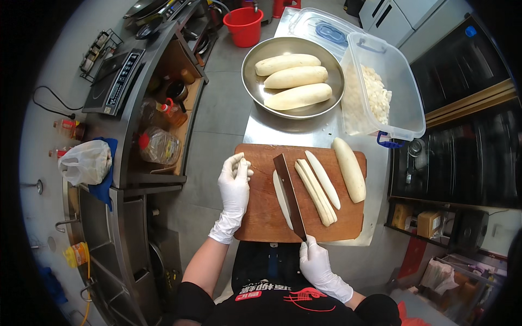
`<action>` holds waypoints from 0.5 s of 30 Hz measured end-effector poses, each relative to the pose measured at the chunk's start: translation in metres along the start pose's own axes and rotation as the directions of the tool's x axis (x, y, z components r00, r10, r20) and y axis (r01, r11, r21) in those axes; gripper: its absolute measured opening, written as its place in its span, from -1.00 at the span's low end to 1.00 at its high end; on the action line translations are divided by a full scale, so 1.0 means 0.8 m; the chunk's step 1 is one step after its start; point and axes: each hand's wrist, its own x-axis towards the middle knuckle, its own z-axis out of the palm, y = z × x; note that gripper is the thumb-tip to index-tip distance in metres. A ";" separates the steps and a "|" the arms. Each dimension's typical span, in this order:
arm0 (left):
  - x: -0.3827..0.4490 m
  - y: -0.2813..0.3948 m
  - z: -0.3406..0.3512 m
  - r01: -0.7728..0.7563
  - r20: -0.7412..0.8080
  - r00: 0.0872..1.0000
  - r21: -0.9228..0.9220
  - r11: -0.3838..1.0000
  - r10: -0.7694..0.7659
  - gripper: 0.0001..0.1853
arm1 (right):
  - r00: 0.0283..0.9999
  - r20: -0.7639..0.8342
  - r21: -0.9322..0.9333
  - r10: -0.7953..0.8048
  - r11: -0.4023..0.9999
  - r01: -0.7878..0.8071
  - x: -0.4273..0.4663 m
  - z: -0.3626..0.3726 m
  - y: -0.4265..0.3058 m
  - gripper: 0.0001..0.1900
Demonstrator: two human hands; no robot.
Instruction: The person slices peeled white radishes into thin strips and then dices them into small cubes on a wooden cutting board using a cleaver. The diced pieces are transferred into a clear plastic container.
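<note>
My right hand [319, 261], in a white glove, grips the handle of a cleaver [290, 195]. The blade stands on edge over the wooden cutting board [259, 220], close to a thin white radish slice [281, 199] on its left. My left hand [235, 175], also gloved, is at the board's left edge with fingers curled together; I see nothing in them. Right of the blade lies a radish portion cut lengthwise into strips [316, 193]. Beside it is a rounded side slice [323, 179]. A whole peeled radish [349, 171] rests near the board's right edge.
Beyond the board, a steel bowl [293, 114] holds three peeled radishes [295, 81]. A clear plastic bin [408, 106] to its right contains diced white pieces [375, 95]; a clear lid [326, 28] lies behind. A steel counter [155, 53] with an induction cooker [114, 81] stands left.
</note>
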 end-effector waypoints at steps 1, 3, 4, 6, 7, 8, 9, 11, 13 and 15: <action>0.005 0.009 0.004 -0.019 0.013 1.000 -0.010 1.000 0.020 -0.75 | 1.000 -0.017 -0.016 -0.012 1.000 0.012 0.000 0.004 0.000 -0.77; 0.015 0.024 0.013 -0.095 0.053 0.994 0.019 0.995 0.094 -0.75 | 0.999 -0.033 -0.061 -0.009 0.998 0.007 -0.001 0.012 -0.001 -0.75; 0.020 0.030 0.021 -0.145 0.067 0.988 0.038 0.989 0.142 -0.75 | 0.999 -0.033 -0.089 0.006 0.996 -0.009 0.000 0.016 -0.002 -0.74; 0.028 0.036 0.036 -0.258 0.101 0.963 0.097 0.961 0.248 -0.75 | 0.999 -0.041 -0.126 0.031 0.991 -0.036 -0.002 0.023 -0.006 -0.75; 0.034 0.040 0.048 -0.406 0.123 0.911 0.112 0.907 0.393 -0.75 | 0.998 -0.049 -0.135 0.040 0.990 -0.046 -0.002 0.027 -0.010 -0.75; 0.032 0.045 0.055 -0.497 0.182 0.864 0.162 0.852 0.469 -0.76 | 0.997 -0.056 -0.144 0.049 0.988 -0.057 -0.003 0.030 -0.013 -0.75; 0.026 0.064 0.069 -0.585 0.251 0.806 0.198 0.786 0.536 -0.76 | 0.996 -0.052 -0.151 0.072 0.985 -0.079 -0.003 0.032 -0.015 -0.75; 0.024 0.070 0.090 -0.740 0.368 0.659 0.159 0.654 0.657 -0.75 | 0.995 -0.029 -0.164 0.099 0.981 -0.103 -0.002 0.033 -0.022 -0.75; 0.025 0.066 0.104 -0.866 0.555 0.480 0.176 0.468 0.680 -0.64 | 0.992 -0.015 -0.187 0.123 0.975 -0.123 -0.001 0.036 -0.026 -0.76; 0.027 0.048 0.111 -0.913 0.750 0.387 0.231 0.337 0.536 -0.58 | 0.992 -0.013 -0.242 0.125 0.962 -0.125 0.000 0.038 -0.029 -0.78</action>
